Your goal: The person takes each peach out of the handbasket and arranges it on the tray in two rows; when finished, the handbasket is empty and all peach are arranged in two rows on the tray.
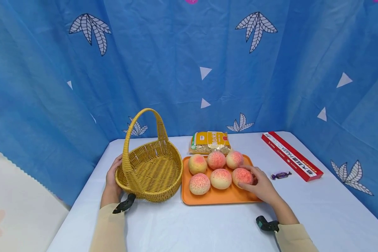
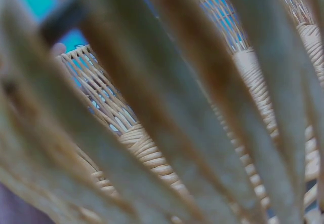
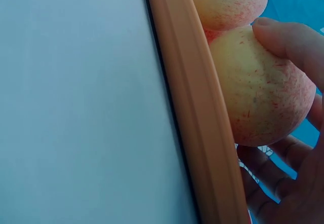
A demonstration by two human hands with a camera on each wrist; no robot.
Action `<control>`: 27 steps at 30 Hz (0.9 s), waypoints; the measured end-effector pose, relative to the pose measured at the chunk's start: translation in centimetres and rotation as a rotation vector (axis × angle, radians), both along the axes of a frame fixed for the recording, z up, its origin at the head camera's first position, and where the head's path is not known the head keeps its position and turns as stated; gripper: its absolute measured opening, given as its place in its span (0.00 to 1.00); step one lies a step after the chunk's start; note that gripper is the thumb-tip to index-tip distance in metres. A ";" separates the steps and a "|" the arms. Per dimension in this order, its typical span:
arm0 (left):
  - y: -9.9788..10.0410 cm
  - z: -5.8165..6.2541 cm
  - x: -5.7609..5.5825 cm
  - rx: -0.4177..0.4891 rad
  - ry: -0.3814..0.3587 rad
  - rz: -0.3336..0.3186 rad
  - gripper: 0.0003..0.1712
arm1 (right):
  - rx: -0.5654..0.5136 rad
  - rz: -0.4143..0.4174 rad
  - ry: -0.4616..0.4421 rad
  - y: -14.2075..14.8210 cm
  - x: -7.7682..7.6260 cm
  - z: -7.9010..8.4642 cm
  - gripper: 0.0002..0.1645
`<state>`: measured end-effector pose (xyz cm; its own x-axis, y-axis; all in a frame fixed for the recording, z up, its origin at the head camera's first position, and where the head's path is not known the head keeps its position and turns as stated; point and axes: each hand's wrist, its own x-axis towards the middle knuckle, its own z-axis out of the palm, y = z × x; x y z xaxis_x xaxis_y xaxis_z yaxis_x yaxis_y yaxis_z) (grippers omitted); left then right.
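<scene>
A yellow woven basket [image 1: 154,168] with a tall arched handle stands on the left, with nothing inside it. My left hand [image 1: 112,178] rests along the basket's outer left side, its thumb hidden. Blurred wicker strands fill the left wrist view. To the right, an orange tray [image 1: 220,199] carries several pink-and-cream peaches in two rows. My right hand [image 1: 261,184] holds the front-right peach [image 1: 242,176], thumb on the near side and fingers around the far side. In the right wrist view that peach [image 3: 258,92] sits just behind the tray rim, beside another peach [image 3: 228,1].
Behind the tray lies a yellow bag of pasta [image 1: 210,141]. A long red pasta box [image 1: 291,155] lies at the back right, and a small purple wrapped candy [image 1: 281,175] lies between it and the tray. Blue curtains [image 1: 176,70] border the white table [image 1: 189,227].
</scene>
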<state>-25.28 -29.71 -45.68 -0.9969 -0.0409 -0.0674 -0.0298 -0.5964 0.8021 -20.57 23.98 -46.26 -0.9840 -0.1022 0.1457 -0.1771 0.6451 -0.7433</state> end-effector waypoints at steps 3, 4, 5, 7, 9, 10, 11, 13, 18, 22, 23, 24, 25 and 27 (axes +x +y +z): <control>0.1 -0.1 -0.1 -0.016 -0.008 0.006 0.18 | 0.015 0.006 0.000 0.0 0.1 0.0 0.39; 0.1 0.0 -0.1 -0.021 -0.009 0.008 0.18 | 0.019 0.010 -0.001 0.1 0.2 0.0 0.39; 0.2 0.0 -0.1 -0.026 -0.010 0.009 0.19 | 0.021 0.014 -0.003 0.1 0.2 0.0 0.39; 0.4 0.2 0.0 -0.032 -0.010 0.004 0.19 | 0.020 0.018 -0.010 0.2 0.3 -0.1 0.39; 0.5 0.4 0.2 -0.037 -0.008 -0.003 0.19 | 0.018 0.020 -0.017 0.3 0.3 -0.2 0.40; 0.6 0.5 0.3 -0.042 -0.007 -0.005 0.19 | 0.016 0.021 -0.019 0.3 0.3 -0.3 0.40; 0.7 0.6 0.4 -0.040 -0.005 -0.008 0.19 | 0.013 0.021 -0.021 0.4 0.3 -0.4 0.41; 0.8 0.7 0.5 -0.041 0.002 -0.012 0.19 | 0.011 0.022 -0.021 0.4 0.4 -0.5 0.42; 0.6 0.4 0.3 -0.035 0.006 -0.003 0.17 | -0.036 0.037 -0.001 0.3 0.3 -0.7 0.41; 0.1 0.1 0.0 -0.097 -0.031 0.030 0.19 | -0.083 0.027 0.019 0.1 0.1 -0.7 0.37; -0.1 0.1 -0.1 -0.134 -0.044 0.037 0.20 | -0.082 0.015 0.025 0.0 0.0 -0.7 0.37; -0.3 0.1 -0.2 -0.168 -0.063 0.043 0.22 | -0.084 0.004 0.033 -0.1 -0.1 -0.5 0.37; -0.4 0.3 -0.3 -0.208 -0.085 0.054 0.23 | -0.088 -0.004 0.039 -0.2 -0.2 -0.4 0.37; -0.7 0.7 -0.4 -0.295 -0.122 0.081 0.25 | -0.089 -0.023 0.050 -0.4 -0.3 0.2 0.37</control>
<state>-25.63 -30.42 -44.97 -0.9748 -0.1553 -0.1600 -0.0987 -0.3428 0.9342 -20.90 23.59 -46.07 -0.9773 -0.0638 0.2020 -0.2009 0.5810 -0.7887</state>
